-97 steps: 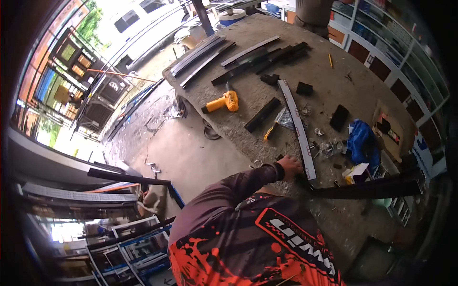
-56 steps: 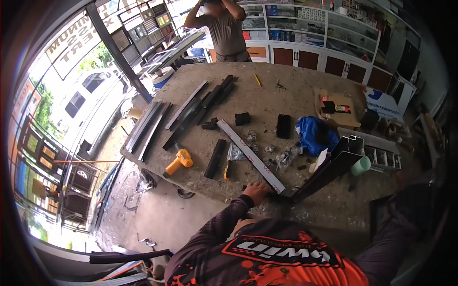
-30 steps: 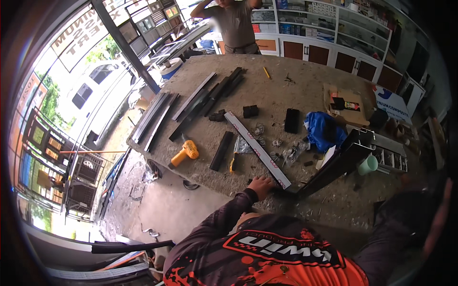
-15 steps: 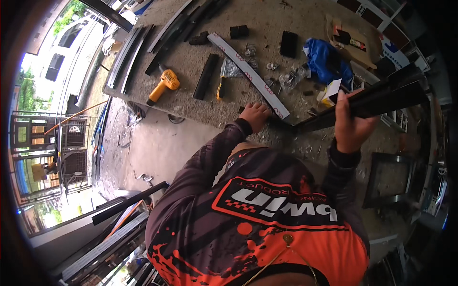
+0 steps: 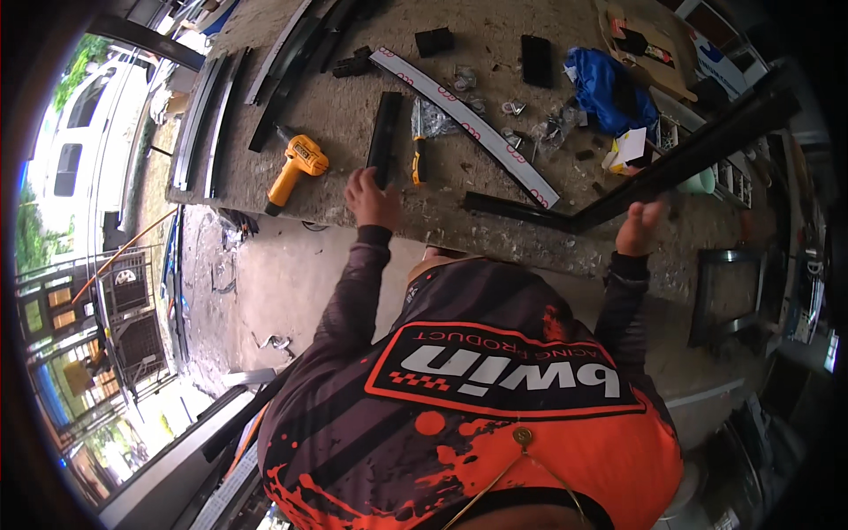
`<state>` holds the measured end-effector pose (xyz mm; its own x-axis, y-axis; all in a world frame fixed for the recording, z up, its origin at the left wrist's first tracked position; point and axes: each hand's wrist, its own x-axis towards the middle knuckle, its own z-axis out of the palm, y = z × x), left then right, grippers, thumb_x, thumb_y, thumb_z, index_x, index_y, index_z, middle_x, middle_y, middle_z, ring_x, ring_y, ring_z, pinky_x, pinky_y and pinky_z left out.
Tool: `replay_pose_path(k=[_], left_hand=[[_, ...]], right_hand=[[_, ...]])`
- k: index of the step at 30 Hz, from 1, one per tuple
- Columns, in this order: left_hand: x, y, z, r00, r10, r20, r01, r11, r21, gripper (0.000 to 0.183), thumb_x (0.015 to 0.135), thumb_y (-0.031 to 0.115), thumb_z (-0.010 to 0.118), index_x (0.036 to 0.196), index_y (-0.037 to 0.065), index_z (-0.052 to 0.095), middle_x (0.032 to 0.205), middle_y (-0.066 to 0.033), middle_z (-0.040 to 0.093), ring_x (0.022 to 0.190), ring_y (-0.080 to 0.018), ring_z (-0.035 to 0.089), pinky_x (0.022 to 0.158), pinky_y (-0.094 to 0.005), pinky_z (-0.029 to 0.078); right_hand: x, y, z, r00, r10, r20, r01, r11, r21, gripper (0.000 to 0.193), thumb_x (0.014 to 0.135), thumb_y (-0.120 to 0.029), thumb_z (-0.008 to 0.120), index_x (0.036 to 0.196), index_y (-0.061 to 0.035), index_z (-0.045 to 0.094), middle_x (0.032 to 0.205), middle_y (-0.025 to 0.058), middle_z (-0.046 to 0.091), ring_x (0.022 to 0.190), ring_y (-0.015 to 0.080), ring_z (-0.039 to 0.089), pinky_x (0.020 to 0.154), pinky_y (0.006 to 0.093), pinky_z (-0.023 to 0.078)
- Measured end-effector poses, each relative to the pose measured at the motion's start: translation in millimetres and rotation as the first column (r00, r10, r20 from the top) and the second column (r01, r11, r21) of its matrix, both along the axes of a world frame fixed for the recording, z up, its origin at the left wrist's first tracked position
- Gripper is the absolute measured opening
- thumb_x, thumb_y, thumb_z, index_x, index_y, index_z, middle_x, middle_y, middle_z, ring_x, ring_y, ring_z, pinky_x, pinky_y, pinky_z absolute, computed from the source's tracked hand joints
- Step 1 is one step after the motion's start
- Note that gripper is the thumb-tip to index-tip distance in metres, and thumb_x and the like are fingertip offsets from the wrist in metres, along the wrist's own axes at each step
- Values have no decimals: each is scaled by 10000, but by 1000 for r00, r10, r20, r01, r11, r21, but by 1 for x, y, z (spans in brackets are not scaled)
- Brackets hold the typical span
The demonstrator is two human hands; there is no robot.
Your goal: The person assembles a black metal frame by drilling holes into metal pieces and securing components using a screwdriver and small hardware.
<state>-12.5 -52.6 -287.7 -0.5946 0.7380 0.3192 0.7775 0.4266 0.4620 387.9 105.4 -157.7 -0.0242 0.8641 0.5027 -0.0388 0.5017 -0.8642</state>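
Observation:
My left hand (image 5: 374, 201) is at the near end of a short black metal bar (image 5: 384, 132) lying on the workbench, its fingers apart and over that end; how firmly they touch it cannot be made out. My right hand (image 5: 639, 230) sits just below a long black metal profile (image 5: 698, 146), fingers loosely extended and not wrapped round it. That profile meets a shorter black bar (image 5: 517, 210) at an angled corner near the bench's front edge. Between my hands lies a pale strip (image 5: 468, 128) with red marks. A yellow-and-black screwdriver (image 5: 418, 159) is right of the short bar.
A yellow cordless drill (image 5: 299, 168) lies left of my left hand. Several long black profiles (image 5: 212, 115) lie at the bench's left. Blue cloth (image 5: 609, 93), plastic bags of hardware (image 5: 552, 132) and a cardboard box (image 5: 654, 53) stand at the right. A dark frame (image 5: 729, 296) is further right.
My left hand has left the angled corner and moved left to the short black bar. My right hand has let go of the long profile and dropped just below it.

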Motion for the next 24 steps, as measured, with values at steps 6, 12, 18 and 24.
replay_pose_path(k=[6,12,18,24], left_hand=[[-65,25,18,959,-283,-30,285,955,78,483,765,66,695,1210,59,507,1235,-165,532,1197,-354,463,1033,-460,341],[-32,47,60,292,-822,490,814,482,325,880,725,206,819,1434,52,322,1375,-218,426,1183,-355,524,967,-446,453],[2,68,129,-70,-863,500,790,258,557,1150,629,159,882,1532,77,173,1531,-193,288,1176,-312,551,900,-391,472],[10,92,155,-194,-981,3,896,-176,409,769,512,18,834,1240,46,588,1241,-178,570,1091,-354,579,901,-443,482]], right_hand=[[13,-24,-108,831,-322,453,442,877,-188,566,920,-533,591,1146,-15,562,1026,99,641,945,171,604,869,312,453],[-13,-25,-13,845,-443,300,534,725,-434,547,942,-556,540,1008,-16,595,877,84,645,739,148,621,677,285,488],[-9,-79,51,913,-326,245,407,687,-602,530,928,-566,559,916,-39,620,737,46,613,625,148,607,558,292,473],[-9,-142,71,877,-459,143,461,719,-520,378,947,-416,611,999,-42,592,822,46,627,664,141,620,587,289,489]])
